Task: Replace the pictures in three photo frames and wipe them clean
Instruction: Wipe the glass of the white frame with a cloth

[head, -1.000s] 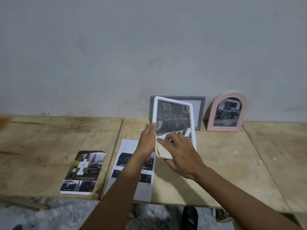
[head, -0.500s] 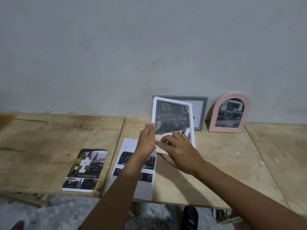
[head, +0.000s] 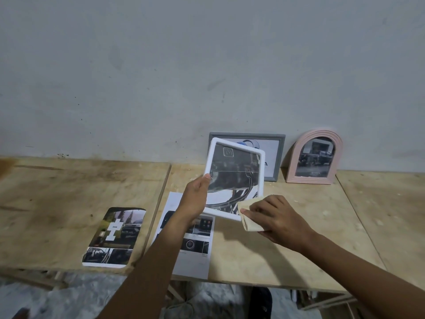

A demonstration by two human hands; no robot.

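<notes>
At the centre of the frame the left hand (head: 195, 199) grips the left edge of a white frame (head: 232, 178), thumb on its front, and holds it tilted above the wooden surface (head: 57, 192). Its glass shows a dark, greyish picture. Just below and right of it, the right hand (head: 276, 217) pinches a folded beige cloth (head: 249, 221) whose upper end meets the frame's lower right corner.

Behind, two more frames lean against the grey wall (head: 207, 65). A grey frame (head: 279, 157) is partly hidden by the white one, and a pink arched frame (head: 314, 157) stands to its right. A printed sheet (head: 193, 249) lies under the left forearm. At lower left lies a loose picture (head: 115, 236) with rounded top corners.
</notes>
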